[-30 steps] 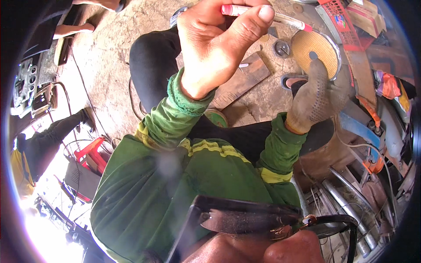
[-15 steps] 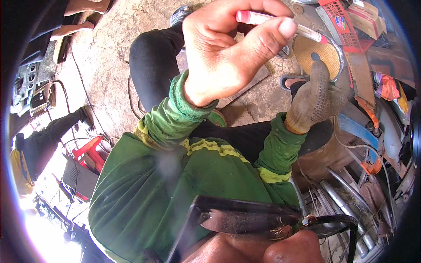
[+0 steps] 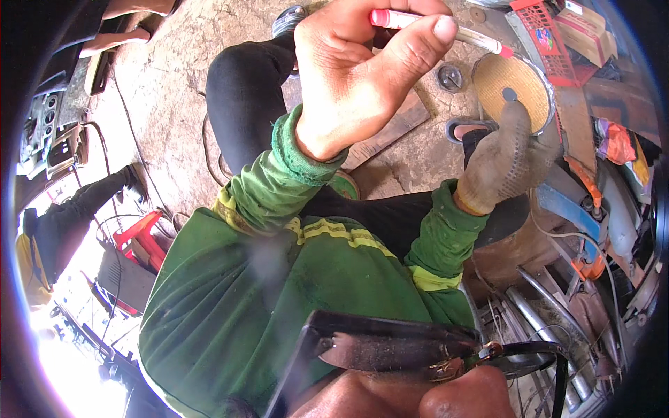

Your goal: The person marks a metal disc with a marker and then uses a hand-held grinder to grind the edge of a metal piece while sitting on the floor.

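Observation:
My bare left hand point(image 3: 369, 76) is raised at the top middle, thumb and fingers closed on a white marker point(image 3: 476, 39) with red ends. The marker slants down to the right, its right end close to a round tan disc point(image 3: 496, 78). This disc has a woven-looking face, a grey spot near its middle and a pale rim. My right hand point(image 3: 505, 160), in a grey dotted work glove, grips the disc's lower edge, with one gloved digit lying over the face near the grey spot. The other gloved fingers are partly hidden.
A flat board point(image 3: 394, 129) and a small round metal piece point(image 3: 449, 78) lie on the floor. To the right are a red crate point(image 3: 545, 42), a cardboard box point(image 3: 585, 31) and metal tubes point(image 3: 540, 320). Another person's legs point(image 3: 77, 202) show at left, near cables and a red object point(image 3: 139, 237).
The marker and my left hand have shifted slightly left. The disc has moved a little to the right and shows more of its face. The round metal piece on the floor is now more exposed.

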`<act>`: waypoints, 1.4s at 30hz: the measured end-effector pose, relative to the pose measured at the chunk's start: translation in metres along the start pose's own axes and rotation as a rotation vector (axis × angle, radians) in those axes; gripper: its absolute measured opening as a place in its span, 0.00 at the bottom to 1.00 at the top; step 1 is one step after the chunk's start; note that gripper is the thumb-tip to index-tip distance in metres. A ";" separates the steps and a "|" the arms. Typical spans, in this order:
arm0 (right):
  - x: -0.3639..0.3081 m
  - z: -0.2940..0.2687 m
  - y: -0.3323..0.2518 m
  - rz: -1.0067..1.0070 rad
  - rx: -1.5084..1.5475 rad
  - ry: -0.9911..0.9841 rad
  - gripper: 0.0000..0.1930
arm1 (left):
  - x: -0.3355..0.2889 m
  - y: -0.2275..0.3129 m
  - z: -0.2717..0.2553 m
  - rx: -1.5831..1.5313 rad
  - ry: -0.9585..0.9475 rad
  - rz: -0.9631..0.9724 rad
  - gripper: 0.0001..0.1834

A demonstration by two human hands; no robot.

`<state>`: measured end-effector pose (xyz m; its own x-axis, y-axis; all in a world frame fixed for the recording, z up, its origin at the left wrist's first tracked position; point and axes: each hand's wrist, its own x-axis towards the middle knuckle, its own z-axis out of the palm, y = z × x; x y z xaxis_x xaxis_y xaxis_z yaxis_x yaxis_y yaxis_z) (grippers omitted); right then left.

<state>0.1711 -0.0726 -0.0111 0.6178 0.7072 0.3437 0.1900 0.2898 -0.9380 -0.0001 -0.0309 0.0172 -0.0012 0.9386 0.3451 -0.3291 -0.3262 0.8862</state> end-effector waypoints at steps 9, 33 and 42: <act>-0.005 0.000 -0.001 0.027 0.087 0.048 0.10 | -0.006 0.000 -0.009 0.013 0.022 -0.068 0.10; -0.004 -0.034 0.029 -0.520 -0.525 -0.146 0.12 | -0.013 -0.003 -0.006 0.048 0.048 -0.023 0.08; -0.004 -0.039 0.032 -0.474 -0.507 -0.159 0.10 | -0.009 -0.002 0.001 0.065 0.016 0.048 0.09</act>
<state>0.2045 -0.0915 -0.0439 0.2694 0.6756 0.6863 0.7663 0.2813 -0.5777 0.0016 -0.0391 0.0131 -0.0306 0.9233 0.3828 -0.2660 -0.3767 0.8873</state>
